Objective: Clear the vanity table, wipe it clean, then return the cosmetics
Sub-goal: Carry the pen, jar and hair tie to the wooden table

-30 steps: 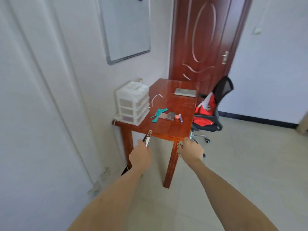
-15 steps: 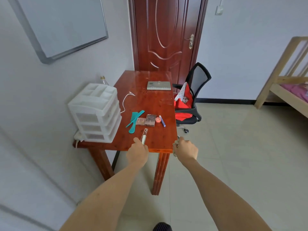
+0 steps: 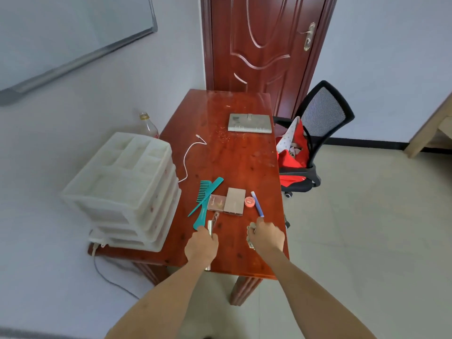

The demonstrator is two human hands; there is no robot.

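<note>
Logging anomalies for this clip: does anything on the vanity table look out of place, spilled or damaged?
Pale specks and scratch-like marks litter the table beside the grey flat case. A white cable trails loose across the left edge. Nothing looks broken or tipped.

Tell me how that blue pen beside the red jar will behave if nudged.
The blue pen looks slim and round, so it would probably roll. It seems light and stiff. Lying close to the table edge, it might drop off.

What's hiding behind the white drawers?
A bottle pokes up behind the white drawers, against the wall. Only its cap and shoulders show; the drawers hide the rest.
</note>
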